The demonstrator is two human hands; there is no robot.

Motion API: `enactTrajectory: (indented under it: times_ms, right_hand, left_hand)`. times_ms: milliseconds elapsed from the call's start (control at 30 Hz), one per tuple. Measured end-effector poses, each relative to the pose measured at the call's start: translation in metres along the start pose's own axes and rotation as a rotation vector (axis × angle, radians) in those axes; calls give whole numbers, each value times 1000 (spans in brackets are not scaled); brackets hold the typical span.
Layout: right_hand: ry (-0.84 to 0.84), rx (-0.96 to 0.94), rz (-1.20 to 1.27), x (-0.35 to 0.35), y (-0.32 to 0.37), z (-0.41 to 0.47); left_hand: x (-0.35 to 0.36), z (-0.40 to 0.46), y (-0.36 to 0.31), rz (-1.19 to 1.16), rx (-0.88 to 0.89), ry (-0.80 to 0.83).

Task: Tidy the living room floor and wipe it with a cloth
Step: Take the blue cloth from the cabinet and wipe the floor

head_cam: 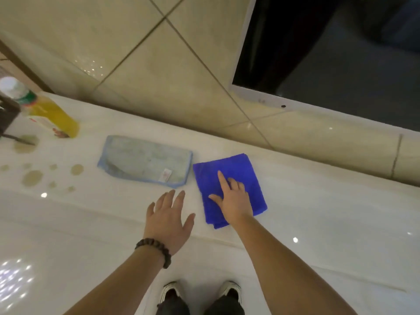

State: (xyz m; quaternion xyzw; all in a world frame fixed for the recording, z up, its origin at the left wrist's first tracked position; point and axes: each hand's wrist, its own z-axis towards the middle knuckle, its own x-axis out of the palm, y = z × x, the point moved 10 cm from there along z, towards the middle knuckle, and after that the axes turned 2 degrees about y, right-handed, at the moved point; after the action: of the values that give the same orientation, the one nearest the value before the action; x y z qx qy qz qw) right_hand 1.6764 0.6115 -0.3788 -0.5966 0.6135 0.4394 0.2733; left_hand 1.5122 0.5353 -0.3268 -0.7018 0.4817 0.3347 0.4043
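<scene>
A folded bright blue cloth (229,176) lies on the white glossy surface (318,212). My right hand (231,198) rests on top of it, index finger stretched forward, the other fingers partly bent on the fabric. A pale blue-grey cloth (145,161) lies flat just left of the blue one. My left hand (169,218) hovers with straight spread fingers, holding nothing, just below the pale cloth's near edge. Brownish spill drops (33,177) dot the surface at the left.
A yellow bottle (48,114) with a white cap lies tilted at the far left beside a dark object (6,112). Beige tiles (159,71) rise behind the surface. A white-framed dark screen (329,53) stands at the upper right. My shoes (172,294) show at the bottom.
</scene>
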Motion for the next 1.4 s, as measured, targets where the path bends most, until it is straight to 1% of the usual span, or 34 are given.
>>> enactTrajectory:
  times_ms: [33,133,167,267,367,433,500,567,667,733,833,867,933,1067,1133,1300,1367,1400]
  right_hand:
    - [27,-24,5,10,-5,0]
    - [-71,-96,-34,10,-27,-14]
    - [-66,-102,-46,13,-35,-20]
    - [38,-85,-65,32,-47,-33]
    - [64,-42,-88,38,-34,-42]
    - [5,-62,-94,37,-21,-46]
    - [-99,-90,-144,33,-12,-47]
    - [-206,-90,-136,27,-8,-47]
    - [-327,-67,-12,13,-12,-48]
    - [-344,-39,192,2,-20,-51]
    - [-380,53,499,-16,-43,-60]
    - [-410,88,573,-24,-53,-65]
    - [-480,151,676,-36,-77,-75]
    - [-587,295,834,-45,-131,-97]
    - [-625,368,909,-40,-160,-108]
    - [-674,480,1008,-23,-214,-127]
    - [-652,559,998,-14,-233,-132]
    - [-611,620,970,-6,-241,-135]
  left_hand:
    - [7,5,-1,-12,-8,0]
    - [27,13,-14,-36,9,21]
    - [35,15,-20,-37,24,40]
    - [57,19,-40,-31,67,89]
    - [68,22,-43,-47,47,88]
    - [68,22,-36,-89,7,68]
    - [66,20,-30,-106,-14,48]
    - [67,16,-27,-111,-27,39]
    - [68,10,-28,-127,-35,27]
    - [68,5,-32,-143,-35,-1]
    - [64,0,-50,-144,0,-59]
    - [65,0,-59,-136,22,-63]
    - [74,2,-79,-107,71,-19]
    - [104,8,-116,-7,168,125]
    - [115,9,-123,24,177,169]
    - [124,11,-123,81,159,191]
    - [124,14,-120,101,171,199]
    - [122,16,-117,111,175,201]
